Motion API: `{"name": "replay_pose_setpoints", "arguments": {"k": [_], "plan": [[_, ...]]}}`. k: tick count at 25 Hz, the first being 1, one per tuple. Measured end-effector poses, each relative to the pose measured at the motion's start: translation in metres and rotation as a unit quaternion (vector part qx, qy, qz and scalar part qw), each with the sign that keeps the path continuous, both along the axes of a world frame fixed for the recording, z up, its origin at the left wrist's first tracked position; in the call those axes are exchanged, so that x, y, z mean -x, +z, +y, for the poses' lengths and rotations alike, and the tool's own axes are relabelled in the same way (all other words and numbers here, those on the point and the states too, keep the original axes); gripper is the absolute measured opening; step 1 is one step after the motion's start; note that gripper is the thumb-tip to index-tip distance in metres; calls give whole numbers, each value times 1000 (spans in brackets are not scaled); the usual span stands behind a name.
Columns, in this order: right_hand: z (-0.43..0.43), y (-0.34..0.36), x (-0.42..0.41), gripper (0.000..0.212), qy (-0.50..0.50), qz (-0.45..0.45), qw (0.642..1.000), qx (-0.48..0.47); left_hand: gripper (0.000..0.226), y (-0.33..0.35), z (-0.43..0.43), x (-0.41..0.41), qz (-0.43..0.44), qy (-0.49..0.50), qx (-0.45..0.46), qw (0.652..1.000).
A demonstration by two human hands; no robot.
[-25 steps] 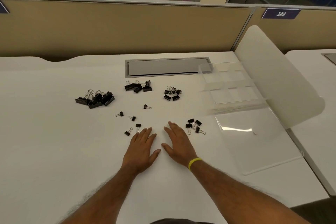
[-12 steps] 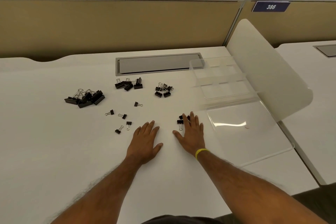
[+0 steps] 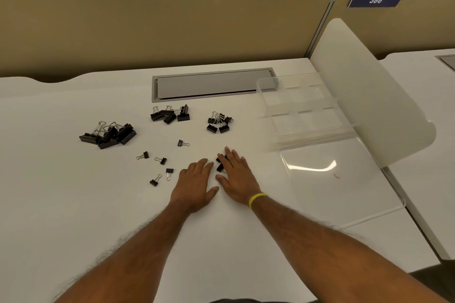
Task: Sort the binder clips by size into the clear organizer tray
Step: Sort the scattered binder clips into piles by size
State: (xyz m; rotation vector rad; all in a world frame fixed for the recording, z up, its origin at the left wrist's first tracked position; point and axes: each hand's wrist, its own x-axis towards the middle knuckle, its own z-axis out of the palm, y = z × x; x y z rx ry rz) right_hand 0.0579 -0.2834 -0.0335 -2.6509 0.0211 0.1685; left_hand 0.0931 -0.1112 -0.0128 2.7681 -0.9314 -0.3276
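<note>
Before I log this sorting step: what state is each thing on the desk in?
organizer tray: empty, lid open
lid: flat on desk
binder clips: unsorted, in piles on desk
left hand: flat, empty
right hand: flat, covering some small clips
cable hatch: closed

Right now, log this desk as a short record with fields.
left hand: flat on the desk, open, holding nothing
right hand: flat, fingers over a few small clips
large clips: pile at far left
medium clips: pile near the grey hatch
smaller clips: pile left of the tray
loose clips: scattered left of the hands
clear tray: no clips seen inside
</note>
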Motion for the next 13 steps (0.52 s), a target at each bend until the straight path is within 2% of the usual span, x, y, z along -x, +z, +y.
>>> {"name": "replay_pose_setpoints", "arguments": {"k": [4,8,13], "plan": [[-27,23,-12,68,-57,-34,989,-134,83,7,-16,-21,60,15,15,998],[-46,28,-13,75,-139,65,979,-131,79,12,-31,-37,112,19,21,993],[-31,25,-25,52,-123,35,983,-133,58,10,-44,-48,149,52,67,985]]}}
